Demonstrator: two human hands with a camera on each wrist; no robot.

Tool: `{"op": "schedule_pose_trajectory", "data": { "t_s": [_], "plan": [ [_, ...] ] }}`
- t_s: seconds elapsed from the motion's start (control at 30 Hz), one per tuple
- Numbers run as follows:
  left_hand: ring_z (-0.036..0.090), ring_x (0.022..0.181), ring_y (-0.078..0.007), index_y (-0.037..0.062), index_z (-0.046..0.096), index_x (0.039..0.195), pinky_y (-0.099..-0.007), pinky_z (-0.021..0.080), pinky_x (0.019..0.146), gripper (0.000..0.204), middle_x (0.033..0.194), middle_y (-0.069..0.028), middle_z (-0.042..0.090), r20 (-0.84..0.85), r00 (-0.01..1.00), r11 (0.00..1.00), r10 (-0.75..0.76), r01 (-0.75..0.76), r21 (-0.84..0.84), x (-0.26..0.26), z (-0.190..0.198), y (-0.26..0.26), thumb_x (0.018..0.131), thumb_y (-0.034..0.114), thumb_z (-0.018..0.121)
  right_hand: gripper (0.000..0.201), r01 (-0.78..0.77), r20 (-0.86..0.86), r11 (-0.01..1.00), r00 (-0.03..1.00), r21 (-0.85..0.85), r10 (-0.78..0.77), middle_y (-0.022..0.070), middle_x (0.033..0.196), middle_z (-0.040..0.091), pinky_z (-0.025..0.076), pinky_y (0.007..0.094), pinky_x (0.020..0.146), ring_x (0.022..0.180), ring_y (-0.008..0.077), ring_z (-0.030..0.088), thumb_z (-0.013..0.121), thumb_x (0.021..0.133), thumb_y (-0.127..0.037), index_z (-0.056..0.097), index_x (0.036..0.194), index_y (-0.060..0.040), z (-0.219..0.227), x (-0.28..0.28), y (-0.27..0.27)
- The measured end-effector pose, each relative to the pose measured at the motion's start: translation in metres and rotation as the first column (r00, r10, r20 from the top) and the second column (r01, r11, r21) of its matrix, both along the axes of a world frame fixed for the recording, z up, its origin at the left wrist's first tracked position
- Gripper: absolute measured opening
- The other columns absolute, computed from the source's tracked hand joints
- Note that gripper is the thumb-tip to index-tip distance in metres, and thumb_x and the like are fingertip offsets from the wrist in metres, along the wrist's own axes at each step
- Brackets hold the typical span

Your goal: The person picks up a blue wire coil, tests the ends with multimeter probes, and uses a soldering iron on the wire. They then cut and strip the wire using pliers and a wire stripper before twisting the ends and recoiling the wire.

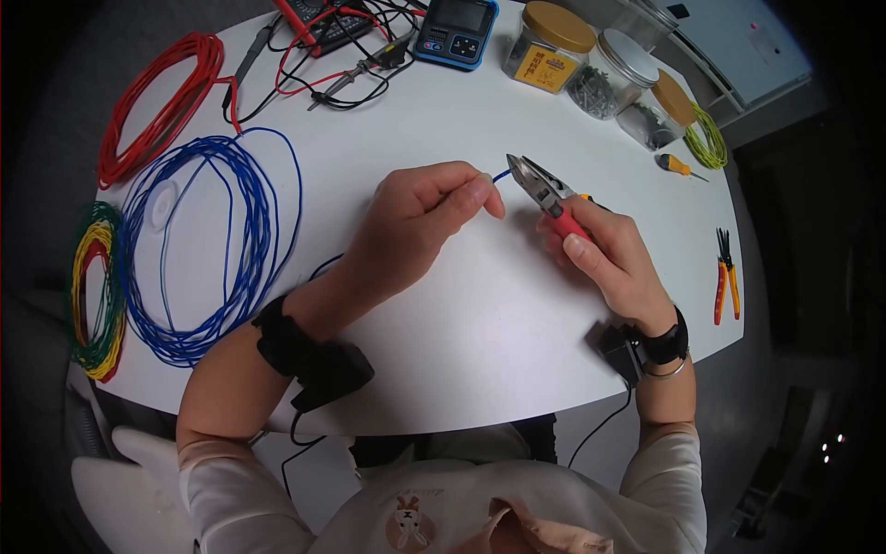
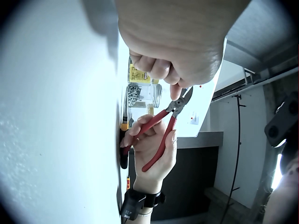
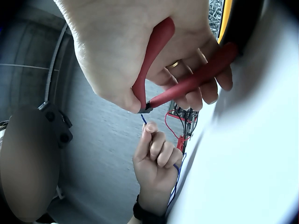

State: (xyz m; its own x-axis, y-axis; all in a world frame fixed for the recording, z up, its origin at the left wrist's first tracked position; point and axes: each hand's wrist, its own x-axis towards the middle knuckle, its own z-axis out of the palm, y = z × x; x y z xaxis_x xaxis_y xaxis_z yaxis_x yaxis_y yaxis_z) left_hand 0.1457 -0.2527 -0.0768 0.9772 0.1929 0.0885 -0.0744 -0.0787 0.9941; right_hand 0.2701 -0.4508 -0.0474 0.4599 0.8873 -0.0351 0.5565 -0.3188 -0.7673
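Between thumb and forefinger my left hand (image 1: pixel 420 208) pinches a blue wire (image 1: pixel 501 176), its short end sticking out to the right. My right hand (image 1: pixel 616 257) holds red-handled diagonal cutters (image 1: pixel 568 223), jaws pointing up and left. In the left wrist view the handles of the cutters (image 2: pixel 161 144) are spread apart inside the right hand. The right wrist view has the tip of the wire (image 3: pixel 144 119) close by the cutter head. A tool with a yellow and black handle (image 1: pixel 587 198) lies on the table behind the right hand, partly hidden.
Coils of blue wire (image 1: pixel 263 245), red wire (image 1: pixel 208 69) and green-yellow wire (image 1: pixel 109 323) lie at the left. A multimeter (image 1: pixel 323 28) with leads and a blue tester (image 1: pixel 456 32) stand at the back. Jars (image 1: pixel 600 88), a screwdriver (image 1: pixel 676 164) and wire strippers (image 1: pixel 722 286) are at the right.
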Motion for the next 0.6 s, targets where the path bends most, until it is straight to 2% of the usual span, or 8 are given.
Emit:
{"op": "schedule_pose_trajectory", "data": {
  "t_s": [0.6],
  "plan": [
    [0.024,0.045,0.0005,0.0038,0.061,0.086,-0.0176,0.018,0.042,0.026,0.052,0.0095,0.034,0.010,1.000,1.000,-0.012,0.012,-0.002,-0.0002,-0.0005,0.0009,0.095,0.021,0.043,0.047,0.000,0.044,1.000,0.999,-0.002,0.001,0.0127,0.067,0.051,0.039,0.0326,0.058,0.060,0.0234,0.048,0.051,0.087,-0.045,0.057,0.095,0.0006,-0.0016,-0.0005,0.0006]
  ]
}}
